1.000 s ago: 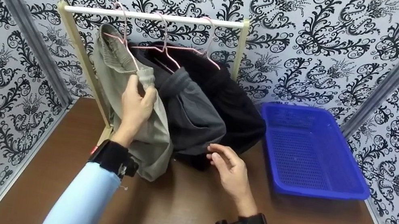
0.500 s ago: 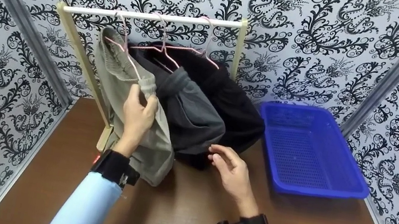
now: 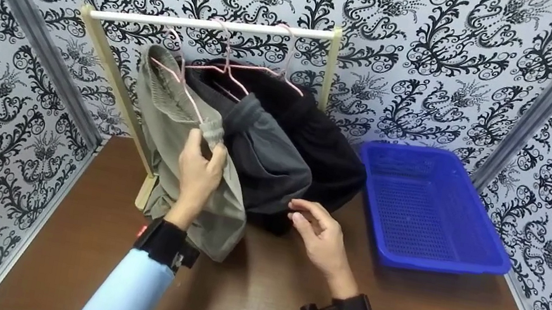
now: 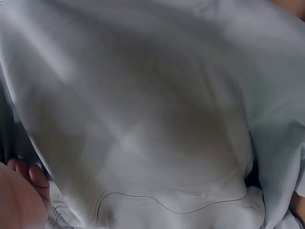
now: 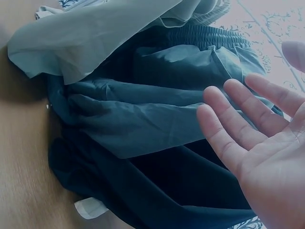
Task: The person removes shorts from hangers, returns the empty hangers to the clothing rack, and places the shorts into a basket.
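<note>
My left hand (image 3: 201, 167) pinches the elastic waistband of the khaki pants (image 3: 217, 213), on a pink hanger (image 3: 189, 97) whose hook shows just under the rail. In the left wrist view the khaki cloth (image 4: 143, 119) fills most of the picture, with part of the left hand (image 4: 24, 191) at the lower left corner. Grey pants (image 3: 269, 159) and black pants (image 3: 330, 153) hang beside them on pink hangers. My right hand (image 3: 318, 236), fingers loosely bent, holds nothing near the grey pants' lower edge. Its spread fingers (image 5: 228, 129) show in the right wrist view.
A small rack with a white rail (image 3: 191, 22) and pale wooden posts (image 3: 117, 87) stands at the back left. To the right, a blue plastic basket (image 3: 439, 261) sits on the brown table (image 3: 249, 309). Patterned walls (image 3: 439, 64) enclose the table.
My left hand has moved down and slightly right with the khaki pants and their hanger, whose hook dropped from the rail's top to just under it. The right hand has stayed nearly still.
</note>
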### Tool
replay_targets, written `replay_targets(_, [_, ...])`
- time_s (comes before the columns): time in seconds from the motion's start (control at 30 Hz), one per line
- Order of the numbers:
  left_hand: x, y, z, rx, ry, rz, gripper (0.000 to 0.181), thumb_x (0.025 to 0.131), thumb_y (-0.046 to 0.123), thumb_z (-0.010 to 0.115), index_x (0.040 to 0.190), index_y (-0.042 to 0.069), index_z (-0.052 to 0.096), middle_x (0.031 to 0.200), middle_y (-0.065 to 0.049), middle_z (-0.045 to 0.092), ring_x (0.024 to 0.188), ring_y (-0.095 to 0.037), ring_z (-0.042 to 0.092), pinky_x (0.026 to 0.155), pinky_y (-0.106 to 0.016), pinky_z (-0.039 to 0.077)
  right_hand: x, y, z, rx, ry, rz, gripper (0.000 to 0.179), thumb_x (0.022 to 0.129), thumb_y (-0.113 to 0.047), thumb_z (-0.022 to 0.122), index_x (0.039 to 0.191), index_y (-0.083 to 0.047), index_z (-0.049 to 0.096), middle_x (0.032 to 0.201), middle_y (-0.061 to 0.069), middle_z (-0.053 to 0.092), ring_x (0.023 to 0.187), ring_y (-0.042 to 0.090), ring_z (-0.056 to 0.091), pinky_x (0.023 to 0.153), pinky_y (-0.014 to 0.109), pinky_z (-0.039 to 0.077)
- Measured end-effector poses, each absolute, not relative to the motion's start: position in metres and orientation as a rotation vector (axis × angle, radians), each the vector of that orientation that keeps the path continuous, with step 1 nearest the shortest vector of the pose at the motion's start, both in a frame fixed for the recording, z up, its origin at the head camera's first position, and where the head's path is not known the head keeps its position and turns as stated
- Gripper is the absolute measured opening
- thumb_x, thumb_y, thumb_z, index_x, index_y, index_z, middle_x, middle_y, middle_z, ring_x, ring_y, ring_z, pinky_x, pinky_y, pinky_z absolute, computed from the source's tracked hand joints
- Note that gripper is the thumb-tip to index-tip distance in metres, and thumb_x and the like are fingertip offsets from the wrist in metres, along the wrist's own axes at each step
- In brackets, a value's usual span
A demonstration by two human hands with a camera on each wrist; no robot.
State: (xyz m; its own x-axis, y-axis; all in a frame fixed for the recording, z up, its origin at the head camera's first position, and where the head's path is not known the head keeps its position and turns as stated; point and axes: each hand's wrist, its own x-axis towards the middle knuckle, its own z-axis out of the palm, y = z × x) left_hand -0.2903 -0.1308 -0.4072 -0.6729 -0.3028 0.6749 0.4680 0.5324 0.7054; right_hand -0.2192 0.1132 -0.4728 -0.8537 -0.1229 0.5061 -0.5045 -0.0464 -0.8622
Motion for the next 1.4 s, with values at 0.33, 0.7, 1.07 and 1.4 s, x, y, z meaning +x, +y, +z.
replay_targets(0.33, [-0.281,-0.119,-0.413,-0.142,-1.976,-1.206,0.020,0.088,0.015,0.062,0.098,-0.001,0.057,0.087,-0.016,0.060,0.079,-0.034,0.055,0.073,-0.051,0.046,-0.219,0.114,-0.470,0.699,-1.962,1.909,0.028,0.097,0.007,0.063,0.123,0.017,0.063,0.117,0.029,0.066,0.104,0.013,0.070,0.090,0.024,0.056])
replay_targets(0.7, [-0.269,-0.102,-0.412,-0.152,-1.929,-1.177,0.019,0.088,0.017,0.065,0.093,0.001,0.056,0.081,-0.012,0.056,0.072,-0.029,0.053,0.065,-0.045,0.043,-0.218,0.116,-0.457,0.724,-1.992,1.804,0.029,0.095,0.005,0.067,0.123,0.008,0.068,0.117,0.022,0.070,0.102,0.025,0.071,0.086,0.025,0.057])
replay_targets(1.07, [-0.263,-0.088,-0.413,-0.139,-1.928,-1.177,0.022,0.087,0.019,0.070,0.093,0.002,0.059,0.086,-0.012,0.060,0.075,-0.033,0.057,0.068,-0.045,0.047,-0.216,0.114,-0.446,0.789,-1.994,1.721,0.030,0.092,0.004,0.071,0.122,0.007,0.069,0.114,0.020,0.070,0.100,0.038,0.070,0.086,0.027,0.058])
replay_targets(1.4, [-0.257,-0.073,-0.424,-0.126,-1.946,-1.107,0.030,0.090,0.026,0.074,0.093,0.002,0.056,0.085,-0.016,0.057,0.074,-0.035,0.055,0.069,-0.048,0.046,-0.214,0.107,-0.451,0.774,-2.026,1.642,0.030,0.092,-0.001,0.074,0.121,0.004,0.071,0.114,0.013,0.072,0.093,0.024,0.070,0.075,0.025,0.058])
